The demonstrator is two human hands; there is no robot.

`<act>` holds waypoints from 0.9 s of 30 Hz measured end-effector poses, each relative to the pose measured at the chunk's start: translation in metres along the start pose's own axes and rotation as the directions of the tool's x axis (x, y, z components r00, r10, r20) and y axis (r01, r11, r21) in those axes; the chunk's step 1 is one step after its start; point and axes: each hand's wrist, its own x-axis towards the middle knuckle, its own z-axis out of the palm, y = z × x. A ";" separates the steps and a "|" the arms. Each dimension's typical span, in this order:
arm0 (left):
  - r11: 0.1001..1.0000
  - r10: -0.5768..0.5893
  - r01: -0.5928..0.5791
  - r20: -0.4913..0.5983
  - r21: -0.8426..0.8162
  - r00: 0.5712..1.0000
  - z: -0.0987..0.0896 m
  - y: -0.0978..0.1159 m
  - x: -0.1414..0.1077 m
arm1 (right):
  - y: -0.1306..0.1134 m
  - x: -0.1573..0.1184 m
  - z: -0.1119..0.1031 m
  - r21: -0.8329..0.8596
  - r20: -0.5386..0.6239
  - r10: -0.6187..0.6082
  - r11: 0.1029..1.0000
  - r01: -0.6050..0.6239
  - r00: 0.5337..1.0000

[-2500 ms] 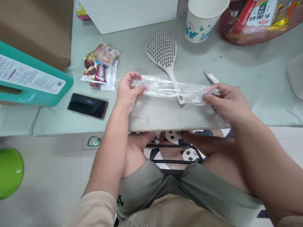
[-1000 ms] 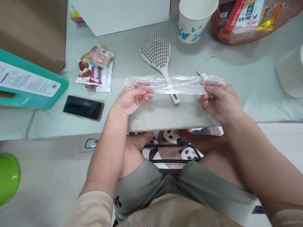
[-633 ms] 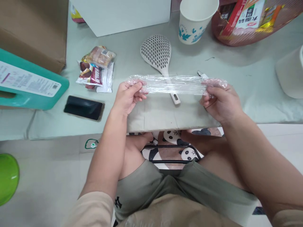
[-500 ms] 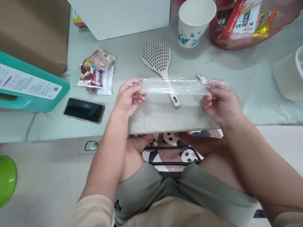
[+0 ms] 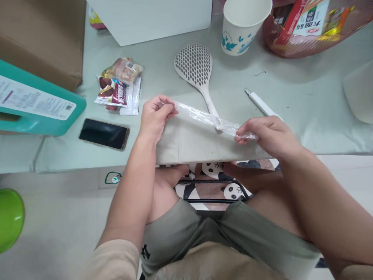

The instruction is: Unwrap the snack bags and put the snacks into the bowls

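A strip of clear plastic film (image 5: pixel 198 113) is stretched between my two hands above the table. My left hand (image 5: pixel 155 114) pinches its left end between thumb and fingers. Its lower right end is gripped by my right hand (image 5: pixel 266 134), held closer to the table's front edge. Under the film lies a pale skimmer (image 5: pixel 194 64) with a perforated head; the film crosses the end of its handle. A white-handled tool with a small metal tip, perhaps a utility knife (image 5: pixel 260 102), rests just beyond my right hand, partly hidden by it.
Wrapped snacks (image 5: pixel 119 87) and a phone (image 5: pixel 104 134) lie to the left, near a teal container (image 5: pixel 37 103) and a cardboard box (image 5: pixel 43 39). Behind are a white box (image 5: pixel 157 19), a paper cup (image 5: pixel 244 29) and a reddish basket of packets (image 5: pixel 287 48). A white tub (image 5: pixel 359 93) stands right.
My right hand has moved down and slightly left, so the film now slants and is bunched narrower. The white-handled tool shows more. My left hand has barely moved.
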 end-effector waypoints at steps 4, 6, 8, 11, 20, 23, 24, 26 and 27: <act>0.989 0.146 -0.146 -0.039 0.013 0.988 -0.009 -0.015 0.011 | -0.006 -0.012 0.008 -0.083 0.227 0.185 0.982 -0.170 0.956; 0.977 0.214 -0.213 -0.038 0.031 0.976 -0.012 -0.024 0.018 | -0.006 -0.014 0.013 -0.138 0.381 0.247 0.968 -0.210 0.891; 0.969 0.240 -0.237 -0.041 0.073 0.970 -0.012 -0.031 0.024 | -0.005 -0.015 0.020 -0.172 0.535 0.271 0.962 -0.210 0.800; 0.954 0.265 -0.247 -0.092 0.172 0.960 -0.006 -0.034 0.025 | -0.001 -0.017 0.028 -0.136 0.658 0.246 0.968 -0.208 0.712; 0.399 0.527 -0.684 0.458 0.611 0.716 0.010 -0.011 -0.033 | 0.002 -0.026 0.039 0.218 0.423 0.047 0.964 -0.152 0.905; 0.323 0.379 -0.750 0.648 0.577 0.661 0.025 -0.016 -0.046 | 0.001 -0.028 0.038 0.316 0.531 -0.034 0.935 -0.161 0.847; 0.318 0.346 -0.751 0.666 0.579 0.660 0.031 -0.018 -0.048 | 0.001 -0.029 0.038 0.339 0.581 -0.077 0.928 -0.155 0.811; 0.314 0.305 -0.753 0.690 0.578 0.657 0.040 -0.020 -0.049 | 0.002 -0.032 0.037 0.377 0.666 -0.167 0.917 -0.134 0.727; 0.312 0.293 -0.757 0.700 0.574 0.651 0.044 -0.020 -0.049 | 0.002 -0.034 0.036 0.392 0.693 -0.204 0.912 -0.124 0.692</act>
